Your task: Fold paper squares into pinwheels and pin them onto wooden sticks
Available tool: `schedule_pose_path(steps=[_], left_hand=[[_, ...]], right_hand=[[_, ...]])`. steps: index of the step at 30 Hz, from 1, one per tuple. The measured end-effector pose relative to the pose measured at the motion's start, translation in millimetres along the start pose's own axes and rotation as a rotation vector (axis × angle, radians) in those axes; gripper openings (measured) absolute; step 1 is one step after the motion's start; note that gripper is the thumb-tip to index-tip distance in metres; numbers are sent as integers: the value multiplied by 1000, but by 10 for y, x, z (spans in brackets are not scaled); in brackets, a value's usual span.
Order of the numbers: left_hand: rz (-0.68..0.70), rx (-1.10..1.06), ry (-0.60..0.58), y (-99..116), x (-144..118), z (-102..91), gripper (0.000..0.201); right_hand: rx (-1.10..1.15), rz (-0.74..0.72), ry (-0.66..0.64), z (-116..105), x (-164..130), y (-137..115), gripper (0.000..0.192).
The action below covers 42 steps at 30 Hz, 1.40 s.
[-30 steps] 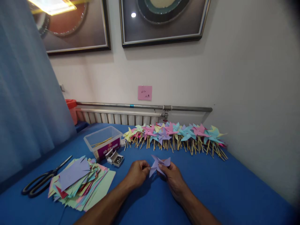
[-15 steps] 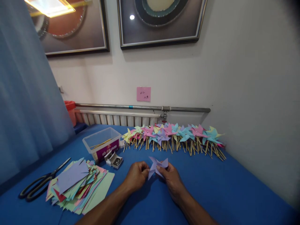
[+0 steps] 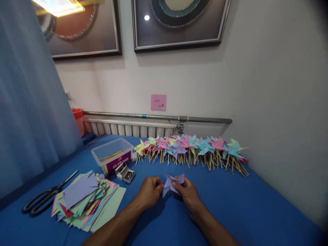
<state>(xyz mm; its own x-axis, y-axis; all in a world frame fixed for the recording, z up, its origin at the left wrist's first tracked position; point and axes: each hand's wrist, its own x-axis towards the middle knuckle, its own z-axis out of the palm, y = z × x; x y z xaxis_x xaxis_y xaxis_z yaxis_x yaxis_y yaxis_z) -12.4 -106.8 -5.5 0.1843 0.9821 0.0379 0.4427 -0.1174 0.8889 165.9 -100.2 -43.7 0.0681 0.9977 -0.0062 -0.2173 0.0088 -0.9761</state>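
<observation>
A purple paper pinwheel (image 3: 169,183) is pinched in my right hand (image 3: 189,194), the thumb pressing near its middle. Just left of it, my left hand (image 3: 150,191) is closed, thumb against curled fingertips, close beside the pinwheel's left blade. What those fingers hold, if anything, is too small to make out. Beyond my left hand stands a small open box of metal pins (image 3: 128,176). A stack of cut coloured paper sheets (image 3: 81,189), slit at the corners, lies to the left on the blue table cover (image 3: 230,205).
Black-handled scissors (image 3: 48,196) lie left of the paper. A clear plastic tub (image 3: 98,153) holding thin sticks (image 3: 111,155) stands behind the pin box. A long row of finished pinwheels on sticks (image 3: 179,148) lines the back, near the wall pipe (image 3: 205,119). A blue curtain (image 3: 30,102) hangs at left.
The view has shifted slightly, moving the background a little to the right. Both hands and the purple pinwheel keep nearly the same pose.
</observation>
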Motion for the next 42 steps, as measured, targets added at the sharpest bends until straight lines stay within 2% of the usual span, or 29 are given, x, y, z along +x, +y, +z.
schedule_pose_path(steps=[7,19,26,33,42], left_hand=[[-5,-12,-47,-26,1,0,15],[32,30,-15,-1,-25,0,15],[51,97,26,75,-67,-18,14],[42,100,51,54,-49,-3,13],[21,54,28,43,-49,-5,14]], right_hand=[[-9,-40,-29,9,6,-10,42],[31,-42,-35,31,31,15,53],[37,-73,-46,27,15,-2,47],[45,-78,-27,16,36,48,46],[16,-65,6,17,34,66,47]])
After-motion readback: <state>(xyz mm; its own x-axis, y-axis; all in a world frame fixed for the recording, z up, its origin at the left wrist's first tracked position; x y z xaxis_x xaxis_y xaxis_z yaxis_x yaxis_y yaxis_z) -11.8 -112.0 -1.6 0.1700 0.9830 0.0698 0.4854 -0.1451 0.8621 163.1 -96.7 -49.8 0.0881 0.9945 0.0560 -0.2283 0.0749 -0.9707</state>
